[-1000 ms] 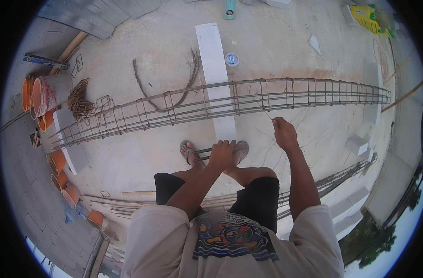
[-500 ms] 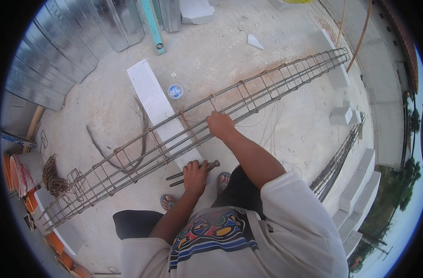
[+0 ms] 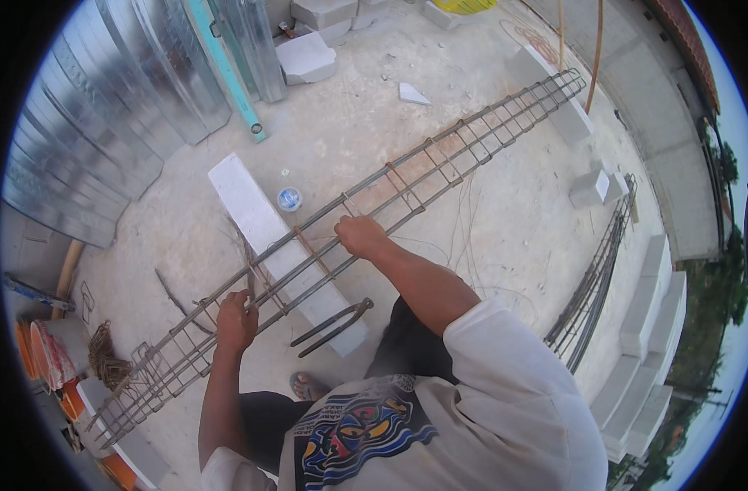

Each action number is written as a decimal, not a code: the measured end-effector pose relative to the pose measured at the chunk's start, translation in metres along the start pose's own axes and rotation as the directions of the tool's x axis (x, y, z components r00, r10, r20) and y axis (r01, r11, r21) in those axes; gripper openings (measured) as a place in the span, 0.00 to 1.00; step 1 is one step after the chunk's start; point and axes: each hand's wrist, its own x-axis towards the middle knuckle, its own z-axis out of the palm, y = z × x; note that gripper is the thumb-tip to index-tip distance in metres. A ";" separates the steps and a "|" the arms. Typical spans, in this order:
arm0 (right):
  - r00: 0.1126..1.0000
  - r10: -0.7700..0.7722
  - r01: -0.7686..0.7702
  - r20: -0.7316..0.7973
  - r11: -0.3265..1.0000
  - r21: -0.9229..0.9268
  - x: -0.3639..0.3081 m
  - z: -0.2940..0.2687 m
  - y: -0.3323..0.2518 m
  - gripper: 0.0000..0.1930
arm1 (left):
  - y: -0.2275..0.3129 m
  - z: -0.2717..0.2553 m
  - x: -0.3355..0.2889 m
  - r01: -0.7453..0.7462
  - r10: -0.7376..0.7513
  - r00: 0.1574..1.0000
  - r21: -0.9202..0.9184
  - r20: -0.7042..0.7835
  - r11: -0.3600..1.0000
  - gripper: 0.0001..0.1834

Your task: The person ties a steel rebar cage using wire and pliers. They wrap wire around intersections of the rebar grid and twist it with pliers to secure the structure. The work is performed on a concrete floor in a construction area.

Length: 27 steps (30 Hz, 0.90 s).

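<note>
A long rebar cage [image 3: 452, 170] of rods and square stirrups runs from lower left to upper right. My left hand [image 3: 236, 319] is closed around its rods left of the white block. Farther right, my right hand [image 3: 360, 237] has its fingers curled round a rod of the same cage; whether it also holds wire is hidden. Beneath the middle of the cage lies a long white block [image 3: 247, 200]. A pair of pincers [image 3: 333, 326] rests at that block's near end, close to my knees, with no hand on it.
A small round tub [image 3: 290, 199] stands beside the block. Loose wire lies on the concrete. More white blocks [image 3: 636, 327] and a bundle of rods [image 3: 595, 282] are at right. Metal sheets [image 3: 104, 114] and a turquoise level [image 3: 227, 74] stand at upper left; buckets [image 3: 59, 348] at left.
My left hand has let go of the pincers and moved left onto the rebar cage. My right hand still grips the cage. The whole view has shifted and turned.
</note>
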 end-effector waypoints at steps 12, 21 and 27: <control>0.985 0.057 -0.059 0.163 0.998 0.012 -0.002 -0.037 -0.015 0.12 | -0.024 0.045 0.040 0.263 -0.169 0.928 -0.263 0.332 0.928 0.20; 0.943 0.103 -0.329 0.317 0.447 0.832 -0.009 -0.085 -0.041 0.14 | -0.030 0.048 0.047 0.175 -0.068 0.959 -0.384 0.274 0.907 0.20; 0.975 0.084 -0.215 0.207 0.598 0.772 -0.043 -0.088 -0.101 0.15 | -0.033 0.066 0.050 0.095 -0.062 0.988 -0.233 0.144 0.968 0.16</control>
